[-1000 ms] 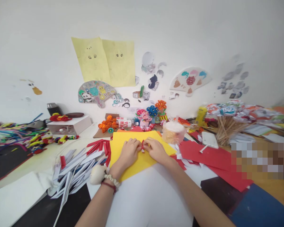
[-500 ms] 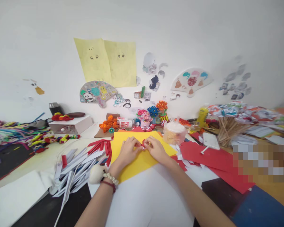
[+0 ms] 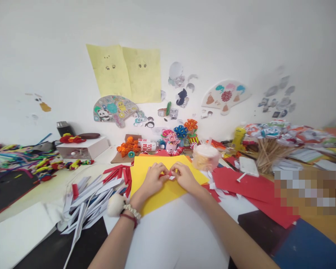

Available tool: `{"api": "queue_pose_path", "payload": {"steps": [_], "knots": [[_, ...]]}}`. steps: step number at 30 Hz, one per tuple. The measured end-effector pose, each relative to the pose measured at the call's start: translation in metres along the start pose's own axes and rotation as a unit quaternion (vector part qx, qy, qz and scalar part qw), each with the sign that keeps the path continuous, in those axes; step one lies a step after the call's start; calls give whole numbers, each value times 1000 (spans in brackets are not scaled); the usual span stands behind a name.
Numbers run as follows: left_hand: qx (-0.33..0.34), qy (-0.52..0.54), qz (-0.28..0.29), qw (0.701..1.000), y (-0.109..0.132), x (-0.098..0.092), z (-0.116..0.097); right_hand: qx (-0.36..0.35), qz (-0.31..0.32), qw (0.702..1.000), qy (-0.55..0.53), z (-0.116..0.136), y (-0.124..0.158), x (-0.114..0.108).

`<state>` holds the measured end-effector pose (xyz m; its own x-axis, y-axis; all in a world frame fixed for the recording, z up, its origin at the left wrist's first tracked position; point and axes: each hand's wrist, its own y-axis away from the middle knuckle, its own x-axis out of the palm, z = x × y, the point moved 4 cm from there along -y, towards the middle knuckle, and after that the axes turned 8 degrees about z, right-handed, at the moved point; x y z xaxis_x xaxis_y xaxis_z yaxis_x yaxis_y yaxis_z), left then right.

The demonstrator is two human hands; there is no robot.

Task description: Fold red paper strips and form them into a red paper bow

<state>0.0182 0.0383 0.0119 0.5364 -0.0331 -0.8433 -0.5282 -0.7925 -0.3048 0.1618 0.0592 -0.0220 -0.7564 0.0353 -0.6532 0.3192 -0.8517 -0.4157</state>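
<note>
A small folded piece of red and white paper (image 3: 171, 178) is pinched between my two hands, above a stack of yellow paper (image 3: 154, 198). My left hand (image 3: 155, 178) grips its left side with thumb and fingertips, and my right hand (image 3: 184, 177) grips its right side. Fingers partly cover the piece, so its full shape is hidden. Left of the yellow sheets lie folded red paper strips (image 3: 118, 173) and a pile of white paper strips (image 3: 86, 200). A scrunchie and a dark red band circle my left wrist.
A clear plastic cup (image 3: 206, 157) with a straw stands just beyond my right hand. Red paper sheets (image 3: 249, 186) and a white phone-like object (image 3: 249, 166) lie to the right. Pipe-cleaner flowers (image 3: 172, 138) line the wall. A white cable (image 3: 77, 229) crosses the left side.
My fingers have shifted slightly on the paper piece, and more of a white face shows between them now. Both hands stay over the yellow paper.
</note>
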Motion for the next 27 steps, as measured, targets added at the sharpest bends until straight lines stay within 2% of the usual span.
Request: {"api": "queue_pose_path", "payload": {"steps": [4, 8, 11, 19, 27], "knots": [[-27, 9, -29, 999, 0, -2, 2, -3, -13, 1000, -9, 4, 0, -3], [-47, 19, -66, 997, -1, -6, 6, 24, -50, 998, -12, 7, 1, -10], [-54, 30, -86, 994, -1, -9, 8, 27, -35, 999, 7, 13, 3, -12], [-76, 30, -98, 992, 0, -7, 8, -37, 6, 997, 71, 28, 7, -9], [-131, 23, -129, 983, -3, -8, 19, -38, 21, 998, 54, 35, 6, -9]]}}
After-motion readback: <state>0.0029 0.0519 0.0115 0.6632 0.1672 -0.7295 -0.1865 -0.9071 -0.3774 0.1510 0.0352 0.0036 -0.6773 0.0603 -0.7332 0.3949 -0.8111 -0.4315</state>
